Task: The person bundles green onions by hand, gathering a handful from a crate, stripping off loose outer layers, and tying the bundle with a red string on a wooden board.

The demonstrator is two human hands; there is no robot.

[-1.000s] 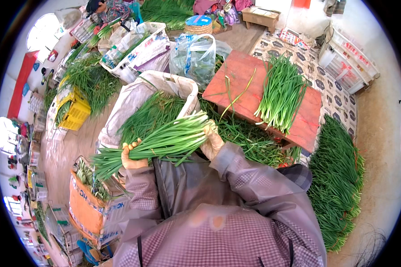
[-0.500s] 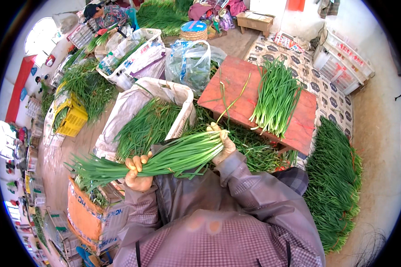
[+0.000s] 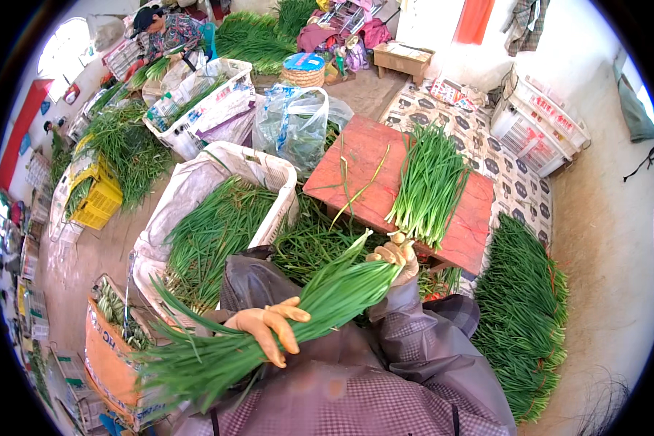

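the left hand (image 3: pixel 265 327) is lying on the leafy half of a green bunch (image 3: pixel 349 294), its fingers spreading apart over the leaves rather than closing round them. the right hand (image 3: pixel 398 258) is curling its fingers round the bunch's pale stalk ends, gripping them near the front edge of a red table (image 3: pixel 341 192).

the bunch is resting across the person's lap, its long axis running aslant: the loose leaf tips are pointing to the lower left, the pale ends to the upper right.

on the left, a yellow crate (image 3: pixel 103 205) is holding greens, and nearer, an orange-sided container (image 3: pixel 103 352) is holding pale green stalks. a farther white basket (image 3: pixel 232 94) is carrying a few greens; the near white basket (image 3: pixel 277 209) is holding a loose heap of long leaves. just beyond it, a clear plastic bag (image 3: pixel 287 123) is bulging with greens.
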